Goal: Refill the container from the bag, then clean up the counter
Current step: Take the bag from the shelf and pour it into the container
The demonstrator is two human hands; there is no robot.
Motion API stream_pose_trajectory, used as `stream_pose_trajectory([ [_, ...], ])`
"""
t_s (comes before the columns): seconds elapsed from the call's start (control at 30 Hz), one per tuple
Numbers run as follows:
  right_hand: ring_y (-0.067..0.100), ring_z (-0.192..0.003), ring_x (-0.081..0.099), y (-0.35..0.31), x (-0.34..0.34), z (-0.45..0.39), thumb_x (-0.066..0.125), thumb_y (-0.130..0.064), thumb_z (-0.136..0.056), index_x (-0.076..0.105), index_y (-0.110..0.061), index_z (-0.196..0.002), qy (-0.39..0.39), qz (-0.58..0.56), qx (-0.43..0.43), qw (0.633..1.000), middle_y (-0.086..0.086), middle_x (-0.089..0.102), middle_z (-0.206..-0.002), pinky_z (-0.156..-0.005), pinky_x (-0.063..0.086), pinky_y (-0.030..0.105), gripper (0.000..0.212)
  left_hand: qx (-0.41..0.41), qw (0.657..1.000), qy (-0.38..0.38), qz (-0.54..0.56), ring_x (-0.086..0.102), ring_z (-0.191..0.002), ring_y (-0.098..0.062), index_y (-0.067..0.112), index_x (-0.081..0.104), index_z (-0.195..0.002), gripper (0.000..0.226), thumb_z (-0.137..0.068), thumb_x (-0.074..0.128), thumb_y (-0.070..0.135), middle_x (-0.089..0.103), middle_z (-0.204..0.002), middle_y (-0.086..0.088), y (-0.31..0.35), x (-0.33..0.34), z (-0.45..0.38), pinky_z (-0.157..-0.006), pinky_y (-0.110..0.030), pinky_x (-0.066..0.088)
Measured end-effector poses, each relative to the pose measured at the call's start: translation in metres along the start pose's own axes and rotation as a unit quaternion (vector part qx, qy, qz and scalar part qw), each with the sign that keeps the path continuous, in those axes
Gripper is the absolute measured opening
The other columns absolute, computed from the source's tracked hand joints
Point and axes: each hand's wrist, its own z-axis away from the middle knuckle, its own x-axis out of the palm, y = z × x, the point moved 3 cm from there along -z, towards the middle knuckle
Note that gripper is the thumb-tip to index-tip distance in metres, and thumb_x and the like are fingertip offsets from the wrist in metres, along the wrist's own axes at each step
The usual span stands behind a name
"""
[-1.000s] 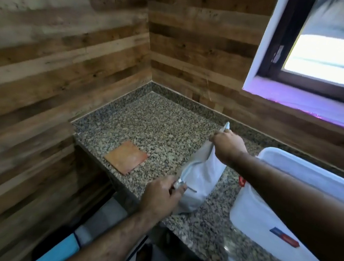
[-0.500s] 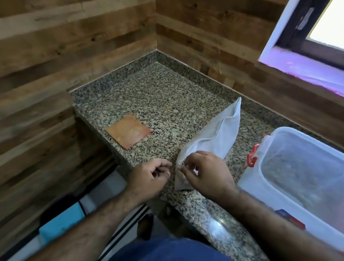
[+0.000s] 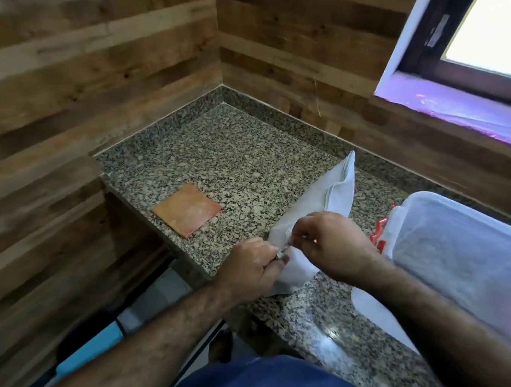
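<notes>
My left hand [image 3: 248,269] is curled, its thumb and fingertips pinching the near edge of the white bag [image 3: 315,211] where a small shiny bit sits. My right hand [image 3: 329,242] comes in from the right with fingers bent, pinching the same edge just beside the left, so both hands grip the bag at one spot. My right forearm crosses in front of the container [image 3: 465,266], hiding part of its near side. The container is translucent plastic with red latches [image 3: 380,233], standing on the right, just beside the bag. An orange square tile [image 3: 187,209] lies flat to the left, well apart from the bag. The bag lies on the speckled granite counter [image 3: 235,160], slanting from its near edge toward the far right, pale, creased, its far corner raised to a point.
</notes>
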Motion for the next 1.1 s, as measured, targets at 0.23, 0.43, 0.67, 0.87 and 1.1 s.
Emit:
stream_pose_trajectory([
  [0.23,0.016,-0.081,0.070,0.043,-0.020,-0.036,0.069,-0.045,-0.099,0.081,-0.031,-0.103,-0.008,0.100,0.108,0.989,-0.008,0.077,-0.095,-0.070,0.057,0.030,0.018,0.028,0.998,-0.014,0.056,0.038,-0.058,-0.011,0.014,0.048,-0.064,0.046,-0.103,0.062,0.034,0.041,-0.060,0.005,-0.005,0.002,-0.004,-0.054,-0.029,0.032],
  [0.43,0.018,-0.081,0.065,0.070,-0.038,-0.073,0.070,-0.048,-0.098,0.080,-0.035,-0.097,-0.060,0.130,0.163,0.976,-0.009,0.069,-0.085,-0.069,0.049,0.029,0.017,0.038,0.983,-0.140,0.111,0.038,-0.048,-0.015,0.021,0.042,-0.061,0.047,-0.100,0.064,0.034,0.041,-0.054,0.000,-0.018,-0.008,-0.020,-0.048,-0.030,0.029],
  [0.67,0.029,-0.099,0.071,0.117,-0.069,-0.111,0.068,-0.040,-0.099,0.082,-0.033,-0.108,0.027,0.165,0.262,0.951,0.001,0.076,-0.110,-0.075,0.053,0.033,0.018,0.119,0.951,-0.277,0.067,0.032,-0.043,-0.013,0.022,0.044,-0.055,0.039,-0.087,0.067,0.027,0.032,-0.048,0.011,-0.019,-0.013,-0.037,-0.044,-0.022,0.022],
  [0.87,0.031,-0.105,0.073,0.162,-0.081,-0.138,0.060,-0.033,-0.097,0.081,-0.027,-0.108,0.104,0.159,0.344,0.919,0.002,0.078,-0.113,-0.083,0.051,0.036,0.023,0.097,0.914,-0.381,0.101,0.032,-0.041,-0.009,0.020,0.046,-0.055,0.041,-0.088,0.069,0.029,0.035,-0.050,0.008,-0.025,-0.010,-0.050,-0.046,-0.025,0.023],
  [1.1,0.039,-0.132,0.049,0.134,-0.058,-0.117,0.057,-0.080,-0.090,0.046,-0.012,-0.145,0.200,0.122,0.398,0.887,0.016,0.050,-0.147,-0.102,0.048,0.054,0.089,0.010,0.882,-0.378,0.281,0.050,-0.057,0.001,0.030,0.067,-0.065,0.031,-0.090,0.071,0.048,0.055,-0.058,0.016,-0.059,-0.015,-0.074,-0.056,-0.022,0.040],
])
